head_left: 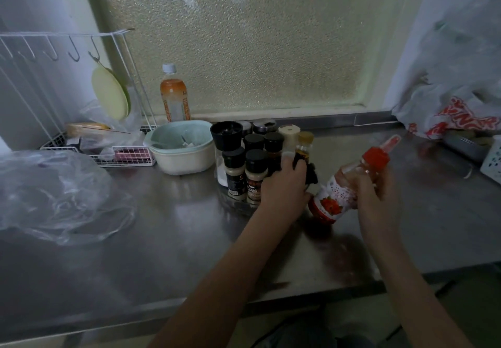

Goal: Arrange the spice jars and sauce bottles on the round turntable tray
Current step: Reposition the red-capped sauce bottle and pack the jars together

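Several black-capped spice jars (254,174) stand packed on a clear round turntable tray (235,205) at the counter's middle. A tall black grinder (226,137) and a cream-lidded jar (289,133) stand at the back of it. My left hand (284,185) rests on the tray's right side, fingers curled around a dark jar that it mostly hides. My right hand (375,193) holds a red-capped sauce bottle (341,190) with a strawberry label, tilted, just right of the tray and above the counter.
A pale bowl (181,155) sits left of the tray, an orange drink bottle (173,98) behind it. A white wire rack (81,98) and crumpled plastic bag (54,196) fill the left. Bags (455,103) and a white perforated container (493,159) lie at right.
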The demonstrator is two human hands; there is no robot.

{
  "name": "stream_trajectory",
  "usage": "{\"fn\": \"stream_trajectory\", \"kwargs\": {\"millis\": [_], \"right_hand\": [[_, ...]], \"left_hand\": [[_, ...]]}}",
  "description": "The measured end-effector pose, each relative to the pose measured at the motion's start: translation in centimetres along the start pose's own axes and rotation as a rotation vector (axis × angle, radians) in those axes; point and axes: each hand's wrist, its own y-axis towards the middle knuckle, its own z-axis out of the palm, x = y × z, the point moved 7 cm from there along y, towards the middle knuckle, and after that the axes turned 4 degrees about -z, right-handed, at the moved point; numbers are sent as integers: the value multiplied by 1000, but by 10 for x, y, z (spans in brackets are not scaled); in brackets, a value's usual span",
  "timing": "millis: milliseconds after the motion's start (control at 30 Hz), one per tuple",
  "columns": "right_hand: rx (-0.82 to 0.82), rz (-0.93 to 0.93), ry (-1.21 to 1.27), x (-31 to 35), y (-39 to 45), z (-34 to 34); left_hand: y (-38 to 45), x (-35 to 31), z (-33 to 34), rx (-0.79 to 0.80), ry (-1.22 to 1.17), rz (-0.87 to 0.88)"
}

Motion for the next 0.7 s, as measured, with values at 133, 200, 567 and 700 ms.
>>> {"fn": "stream_trajectory", "kwargs": {"millis": [133, 200, 567, 700], "right_hand": [[-57, 18, 20, -3, -4, -5], [-79, 20, 48, -5, -5, -7], [-56, -3, 125, -1, -8, 15], [-81, -50, 140, 11, -7, 18]], "left_hand": [[8, -6, -3, -38, -4, -65], [6, -2, -9, -144, -95, -123], [-7, 7, -19, -353, -237, -246], [-23, 3, -28, -471, -291, -8]]}}
